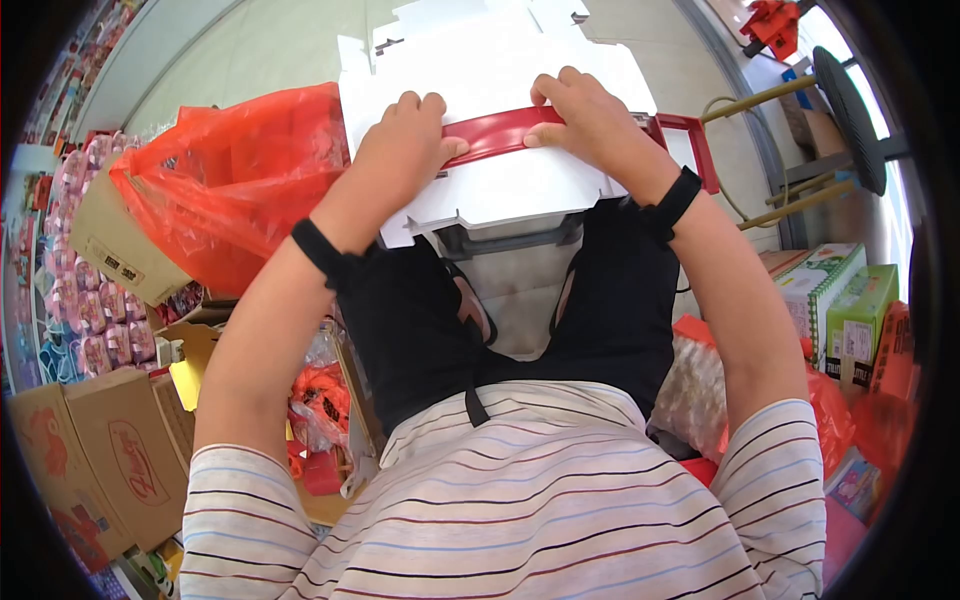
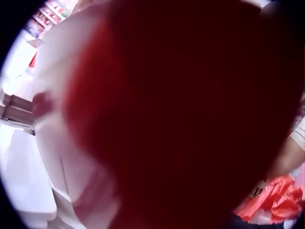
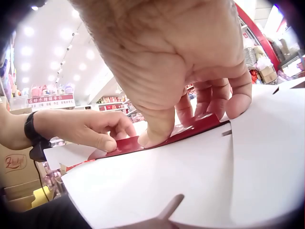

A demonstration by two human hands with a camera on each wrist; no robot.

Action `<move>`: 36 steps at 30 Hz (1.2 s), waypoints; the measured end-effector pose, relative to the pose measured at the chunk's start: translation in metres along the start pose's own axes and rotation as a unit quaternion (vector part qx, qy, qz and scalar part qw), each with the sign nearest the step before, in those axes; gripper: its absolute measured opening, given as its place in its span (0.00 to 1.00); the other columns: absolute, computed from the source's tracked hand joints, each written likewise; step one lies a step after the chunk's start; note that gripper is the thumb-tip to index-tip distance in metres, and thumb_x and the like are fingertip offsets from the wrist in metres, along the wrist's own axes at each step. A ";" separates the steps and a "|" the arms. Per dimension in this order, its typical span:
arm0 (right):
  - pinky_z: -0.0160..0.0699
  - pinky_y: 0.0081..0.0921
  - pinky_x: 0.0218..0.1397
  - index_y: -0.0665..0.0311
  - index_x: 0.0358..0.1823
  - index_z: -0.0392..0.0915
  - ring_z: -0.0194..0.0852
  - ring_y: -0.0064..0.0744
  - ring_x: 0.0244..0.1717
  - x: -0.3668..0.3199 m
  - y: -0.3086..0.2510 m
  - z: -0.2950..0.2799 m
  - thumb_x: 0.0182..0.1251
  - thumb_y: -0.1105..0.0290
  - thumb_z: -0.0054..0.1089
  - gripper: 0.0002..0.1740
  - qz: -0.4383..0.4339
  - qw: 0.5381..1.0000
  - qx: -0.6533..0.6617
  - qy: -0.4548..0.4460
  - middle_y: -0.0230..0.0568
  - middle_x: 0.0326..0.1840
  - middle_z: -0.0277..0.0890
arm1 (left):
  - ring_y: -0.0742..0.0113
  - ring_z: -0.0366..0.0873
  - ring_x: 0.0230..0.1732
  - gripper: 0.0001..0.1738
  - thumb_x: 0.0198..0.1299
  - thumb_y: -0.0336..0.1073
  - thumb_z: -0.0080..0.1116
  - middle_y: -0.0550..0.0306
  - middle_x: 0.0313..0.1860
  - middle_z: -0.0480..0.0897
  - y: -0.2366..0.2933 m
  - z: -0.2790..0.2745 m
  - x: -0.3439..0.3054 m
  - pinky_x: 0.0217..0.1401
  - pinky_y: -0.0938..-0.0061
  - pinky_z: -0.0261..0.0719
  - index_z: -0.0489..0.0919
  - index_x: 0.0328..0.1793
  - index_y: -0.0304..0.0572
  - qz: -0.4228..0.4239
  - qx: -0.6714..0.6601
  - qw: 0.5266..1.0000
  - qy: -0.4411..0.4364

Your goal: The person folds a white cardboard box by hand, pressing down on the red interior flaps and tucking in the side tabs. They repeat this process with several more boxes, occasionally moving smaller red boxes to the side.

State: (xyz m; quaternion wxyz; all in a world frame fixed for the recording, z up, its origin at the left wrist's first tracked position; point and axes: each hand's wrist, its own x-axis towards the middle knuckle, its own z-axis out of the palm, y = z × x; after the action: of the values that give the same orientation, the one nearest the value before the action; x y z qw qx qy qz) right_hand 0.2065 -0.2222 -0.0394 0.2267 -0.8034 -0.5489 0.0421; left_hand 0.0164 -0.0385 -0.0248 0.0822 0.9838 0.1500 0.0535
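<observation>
A white die-cut cardboard sheet [image 1: 440,50], with notched edges and tabs, lies across the person's lap. Through its middle runs a glossy red strip [image 1: 500,132], slightly bowed. At the strip's left end, the left hand [image 1: 398,152] sets its thumb on the near side and bends its fingers over the far side. The right hand [image 1: 595,122] pinches the strip toward its right end, thumb on the near edge and fingers at the far edge; the right wrist view shows this grip closely. Dark red blur fills most of the left wrist view and hides that hand.
A red frame-like flap [image 1: 700,150] juts out right of the sheet. Left of it, a red plastic bag [image 1: 240,180] covers an opened carton. Brown cartons [image 1: 135,460] stand lower left, a green box [image 1: 862,315] on the right. A stool [image 1: 848,120] lies tipped at upper right.
</observation>
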 end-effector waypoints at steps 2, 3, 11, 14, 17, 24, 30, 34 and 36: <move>0.79 0.42 0.59 0.57 0.53 0.80 0.77 0.47 0.57 -0.001 -0.006 -0.001 0.63 0.56 0.78 0.22 0.009 1.000 -0.016 0.004 0.42 0.49 0.77 | 0.52 0.81 0.58 0.21 0.68 0.39 0.65 0.50 0.56 0.82 0.006 0.008 -0.009 0.57 0.54 0.79 0.82 0.67 0.49 0.105 0.046 0.990 0.082; 0.79 0.42 0.59 0.57 0.53 0.80 0.77 0.47 0.58 -0.002 -0.007 -0.002 0.63 0.57 0.78 0.22 0.013 1.000 -0.025 0.005 0.42 0.49 0.77 | 0.48 0.80 0.64 0.25 0.66 0.38 0.64 0.49 0.59 0.82 0.009 0.013 -0.012 0.65 0.54 0.76 0.80 0.69 0.45 0.170 0.010 0.982 0.088; 0.80 0.48 0.62 0.64 0.53 0.81 0.79 0.53 0.59 -0.018 -0.005 0.011 0.68 0.67 0.72 0.16 -0.111 0.985 -0.055 0.119 0.48 0.56 0.81 | 0.44 0.63 0.86 0.39 0.79 0.58 0.53 0.40 0.84 0.69 0.048 0.040 -0.048 0.87 0.47 0.58 0.69 0.83 0.35 0.137 -0.001 0.989 0.058; 0.75 0.48 0.75 0.72 0.61 0.79 0.77 0.54 0.69 -0.042 -0.018 0.029 0.70 0.71 0.66 0.20 -0.167 0.978 -0.018 0.126 0.53 0.65 0.80 | 0.43 0.63 0.86 0.39 0.79 0.57 0.55 0.40 0.84 0.69 0.050 0.043 -0.050 0.87 0.46 0.58 0.70 0.82 0.33 0.129 -0.010 0.989 0.067; 0.69 0.48 0.82 0.74 0.68 0.76 0.72 0.55 0.77 -0.063 -0.033 0.026 0.75 0.69 0.64 0.25 -0.149 0.984 -0.030 0.088 0.58 0.70 0.77 | 0.43 0.63 0.86 0.40 0.78 0.57 0.55 0.39 0.83 0.69 0.052 0.042 -0.050 0.88 0.46 0.57 0.70 0.82 0.31 0.128 -0.005 0.989 0.067; 0.66 0.48 0.84 0.77 0.70 0.74 0.69 0.59 0.79 -0.075 -0.018 0.011 0.78 0.65 0.62 0.27 -0.115 0.987 -0.097 0.063 0.62 0.72 0.74 | 0.41 0.63 0.86 0.40 0.77 0.55 0.58 0.36 0.83 0.69 0.039 0.033 -0.062 0.88 0.47 0.58 0.69 0.81 0.27 0.103 -0.034 0.992 0.058; 0.67 0.50 0.82 0.77 0.68 0.76 0.71 0.58 0.77 -0.077 -0.018 0.010 0.77 0.66 0.62 0.25 -0.110 0.984 -0.115 0.085 0.62 0.71 0.76 | 0.36 0.66 0.83 0.39 0.77 0.53 0.60 0.32 0.81 0.71 0.027 0.023 -0.077 0.84 0.47 0.64 0.70 0.79 0.25 0.081 -0.035 0.995 0.054; 0.72 0.50 0.78 0.74 0.63 0.79 0.76 0.57 0.72 -0.075 -0.007 0.003 0.76 0.68 0.62 0.21 -0.109 0.989 -0.061 0.081 0.57 0.67 0.80 | 0.34 0.71 0.77 0.34 0.77 0.51 0.61 0.33 0.76 0.75 0.026 -0.002 -0.066 0.79 0.48 0.70 0.74 0.76 0.31 0.028 -0.091 0.995 0.020; 0.72 0.50 0.76 0.72 0.63 0.80 0.76 0.58 0.70 -0.074 0.003 -0.011 0.75 0.69 0.62 0.20 -0.077 0.987 -0.028 0.136 0.57 0.67 0.81 | 0.35 0.76 0.71 0.29 0.76 0.50 0.62 0.36 0.71 0.80 0.021 -0.010 -0.059 0.73 0.50 0.75 0.78 0.72 0.36 0.033 -0.099 0.991 0.082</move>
State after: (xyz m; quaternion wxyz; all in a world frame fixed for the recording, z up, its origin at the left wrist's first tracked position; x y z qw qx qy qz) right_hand 0.1834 -0.2928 -0.0443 0.2791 -0.7630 -0.5743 -0.1007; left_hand -0.0353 -0.0752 -0.0156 0.1651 0.9675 0.1180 0.1509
